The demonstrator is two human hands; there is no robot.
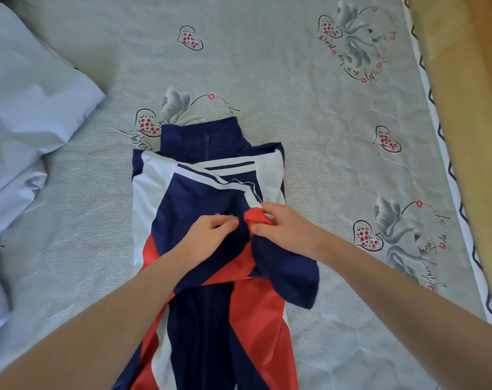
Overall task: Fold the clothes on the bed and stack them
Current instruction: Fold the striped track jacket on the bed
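You've got one jacket (211,220) on the bed (295,122), lying lengthwise in the middle with its navy collar (202,136) pointing away from you and its lower end running off the bottom edge of the view. It's navy, white and red, zip down the front, and both sleeves are folded in over the chest: one sleeve crosses from the left, the other comes from the right, its navy end flopped out onto the sheet at the right side. Two hands are in view, both on the jacket's middle, close together but not touching each other. Your left hand (208,235) has its fingers curled, pinching the navy fabric of the folded sleeve. Your right hand (284,223) grips a bunched bit of red fabric just beside it, thumb and fingers closed round the fold. Both forearms are bare and reach in from the bottom corners. One pale blue pillow (33,88) sits at the left, well apart from the jacket, with rumpled pale blue bedding (2,220) below it. The sheet is grey with swan-and-heart prints. One wooden board (470,108) runs along the right edge of the bed.
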